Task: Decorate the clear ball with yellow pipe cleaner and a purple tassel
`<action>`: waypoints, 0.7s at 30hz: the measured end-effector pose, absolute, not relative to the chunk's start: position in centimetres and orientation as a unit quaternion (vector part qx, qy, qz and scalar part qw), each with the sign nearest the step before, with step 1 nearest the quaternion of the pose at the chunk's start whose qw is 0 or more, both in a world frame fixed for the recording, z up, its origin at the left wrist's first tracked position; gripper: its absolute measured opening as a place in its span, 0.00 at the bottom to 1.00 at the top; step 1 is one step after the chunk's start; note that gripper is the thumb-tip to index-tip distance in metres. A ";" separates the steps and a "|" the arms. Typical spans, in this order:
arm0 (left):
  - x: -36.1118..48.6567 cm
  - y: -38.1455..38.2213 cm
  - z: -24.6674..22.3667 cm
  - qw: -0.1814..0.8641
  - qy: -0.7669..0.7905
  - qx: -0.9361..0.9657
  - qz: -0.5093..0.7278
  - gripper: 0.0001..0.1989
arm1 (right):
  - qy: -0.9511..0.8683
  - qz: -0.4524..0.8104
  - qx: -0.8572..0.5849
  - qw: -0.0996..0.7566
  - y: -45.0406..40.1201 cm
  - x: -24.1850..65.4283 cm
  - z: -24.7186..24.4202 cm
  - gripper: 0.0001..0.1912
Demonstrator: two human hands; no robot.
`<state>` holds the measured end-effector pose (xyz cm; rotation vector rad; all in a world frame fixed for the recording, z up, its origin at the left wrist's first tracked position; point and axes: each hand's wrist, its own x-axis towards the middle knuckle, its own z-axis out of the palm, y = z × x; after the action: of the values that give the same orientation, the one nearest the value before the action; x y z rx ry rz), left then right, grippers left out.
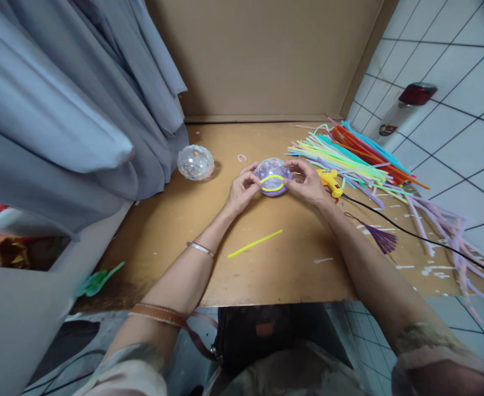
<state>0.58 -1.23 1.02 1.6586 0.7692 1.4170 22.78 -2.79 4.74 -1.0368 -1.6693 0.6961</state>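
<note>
My left hand [244, 188] and my right hand [307, 180] are closed with pinched fingers at the two ends of a yellow pipe cleaner [272, 177], bent into a pointed oval loop. Behind the loop is a clear, rounded ball [271, 164] with purple around its lower part; the loop lies against its near side. Whether my fingers also press on the ball is hard to see. A straight yellow pipe cleaner [255, 243] lies on the table nearer to me. Beyond my left hand is a small pink curved piece [242, 158].
A clear speckled ball [196, 163] stands at the left. To the right lie a yellow glue gun [331, 181] with a black cord, a pile of coloured pipe cleaners [349, 154] and a purple tassel [379, 236]. A grey curtain [143, 110] hangs beside the wooden table [176, 231].
</note>
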 end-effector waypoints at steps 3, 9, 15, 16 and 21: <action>0.4 -1.0 0.9 0.403 0.296 0.661 0.560 0.17 | -0.690 0.293 -0.427 0.506 -2.8 22.8 4.8 0.20; 0.2 -0.7 1.0 0.387 0.292 0.677 0.553 0.17 | -0.688 0.300 -0.430 0.502 -2.8 22.9 4.8 0.21; 0.5 -0.6 0.9 0.389 0.303 0.675 0.549 0.15 | -0.689 0.300 -0.427 0.504 -2.6 23.1 4.6 0.21; 0.5 -0.6 0.9 0.390 0.303 0.675 0.549 0.15 | -0.689 0.300 -0.428 0.502 -2.6 23.1 4.5 0.21; 0.4 -0.6 1.1 0.395 0.306 0.673 0.546 0.15 | -0.689 0.305 -0.428 0.498 -2.5 23.1 4.5 0.22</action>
<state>0.45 -0.59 1.10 1.7058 0.7749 1.3852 23.13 -2.53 4.51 -1.0367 -1.6682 0.7374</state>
